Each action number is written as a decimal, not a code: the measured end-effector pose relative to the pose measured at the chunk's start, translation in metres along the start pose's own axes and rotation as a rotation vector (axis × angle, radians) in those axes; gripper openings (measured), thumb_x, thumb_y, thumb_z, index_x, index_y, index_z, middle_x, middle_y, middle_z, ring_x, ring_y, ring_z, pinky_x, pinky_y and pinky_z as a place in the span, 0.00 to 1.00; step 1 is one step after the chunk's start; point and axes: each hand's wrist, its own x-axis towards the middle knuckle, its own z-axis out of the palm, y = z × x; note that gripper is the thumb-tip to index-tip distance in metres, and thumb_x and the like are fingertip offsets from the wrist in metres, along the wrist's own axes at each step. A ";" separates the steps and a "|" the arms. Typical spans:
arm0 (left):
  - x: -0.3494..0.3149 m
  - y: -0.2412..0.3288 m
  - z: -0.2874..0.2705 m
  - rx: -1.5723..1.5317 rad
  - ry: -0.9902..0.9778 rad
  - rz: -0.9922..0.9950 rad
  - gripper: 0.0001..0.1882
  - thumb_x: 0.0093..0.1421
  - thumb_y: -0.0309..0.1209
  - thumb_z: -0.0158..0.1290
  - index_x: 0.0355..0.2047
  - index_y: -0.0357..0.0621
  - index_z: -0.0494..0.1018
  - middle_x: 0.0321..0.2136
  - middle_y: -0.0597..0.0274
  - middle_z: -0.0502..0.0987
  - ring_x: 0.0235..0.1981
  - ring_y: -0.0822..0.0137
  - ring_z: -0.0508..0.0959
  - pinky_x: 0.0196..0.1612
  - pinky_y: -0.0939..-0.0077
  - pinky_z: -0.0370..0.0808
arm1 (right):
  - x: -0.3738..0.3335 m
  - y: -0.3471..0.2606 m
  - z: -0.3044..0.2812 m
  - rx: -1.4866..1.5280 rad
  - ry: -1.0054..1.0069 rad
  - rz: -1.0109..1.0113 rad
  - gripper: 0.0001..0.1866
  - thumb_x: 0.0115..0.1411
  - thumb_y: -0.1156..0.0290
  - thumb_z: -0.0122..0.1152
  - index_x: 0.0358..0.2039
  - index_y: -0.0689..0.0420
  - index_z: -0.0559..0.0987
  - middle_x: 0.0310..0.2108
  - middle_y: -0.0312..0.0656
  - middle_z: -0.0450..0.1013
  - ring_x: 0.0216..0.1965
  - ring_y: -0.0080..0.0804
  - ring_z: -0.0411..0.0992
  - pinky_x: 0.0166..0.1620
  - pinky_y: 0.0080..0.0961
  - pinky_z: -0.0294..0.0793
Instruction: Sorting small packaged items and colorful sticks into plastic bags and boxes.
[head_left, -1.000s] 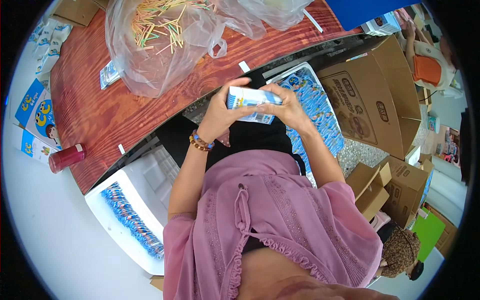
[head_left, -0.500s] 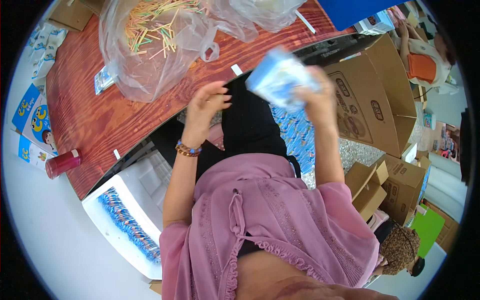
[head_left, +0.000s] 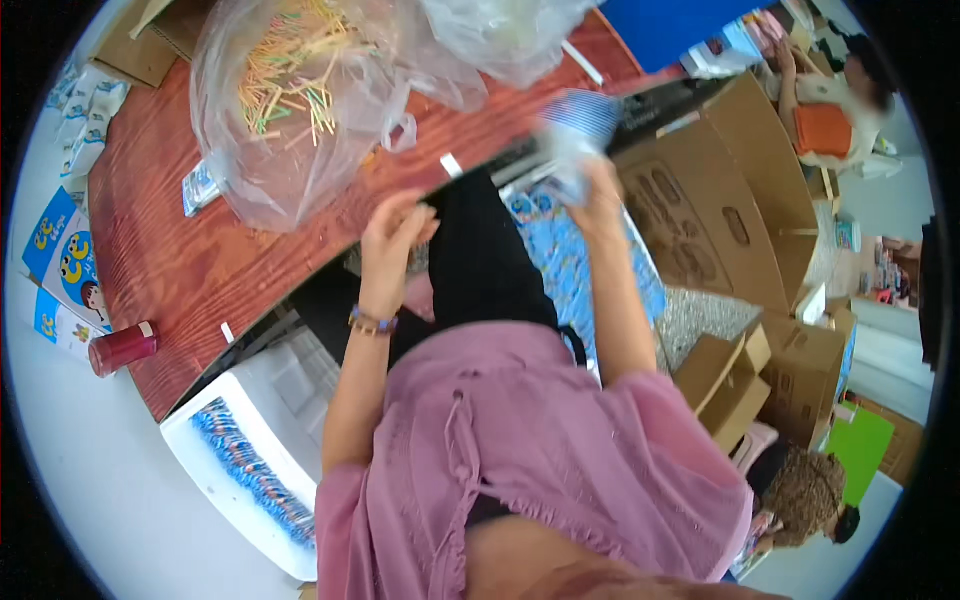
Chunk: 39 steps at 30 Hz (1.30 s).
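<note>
My right hand [head_left: 600, 198] grips a blue-and-white packet [head_left: 578, 130] by its lower end, above the right side of my lap. Motion blurs the packet, so its details cannot be made out. My left hand [head_left: 393, 238] hovers just off the table's edge with loosely bent fingers and nothing visible in them. On the wooden table [head_left: 150, 255], a clear plastic bag [head_left: 215, 130] spreads around many thin coloured sticks [head_left: 290, 70]. Against the bag's left side lies a small blue-and-white packet [head_left: 200, 188]. Below my right hand is a tray of small blue packets [head_left: 570, 245].
A white box [head_left: 190, 440] with a row of blue packets stands at left. A red cylindrical container [head_left: 124, 348] sits at the table's left edge. At right are a large open cardboard box [head_left: 690, 220] and smaller cartons [head_left: 800, 370]. Two other people are at the right.
My right hand has swung slightly left and down, and the packet has turned to stand more upright. My left hand has shifted a little down and left, its fingers more bent.
</note>
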 end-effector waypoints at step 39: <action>-0.040 0.057 0.018 -0.544 -0.251 0.188 0.27 0.65 0.50 0.45 0.54 0.42 0.66 0.48 0.57 0.75 0.50 0.62 0.73 0.52 0.66 0.69 | -0.107 -0.115 0.072 0.383 -0.235 -0.526 0.15 0.49 0.66 0.66 0.35 0.59 0.76 0.33 0.38 0.74 0.30 0.29 0.73 0.36 0.31 0.72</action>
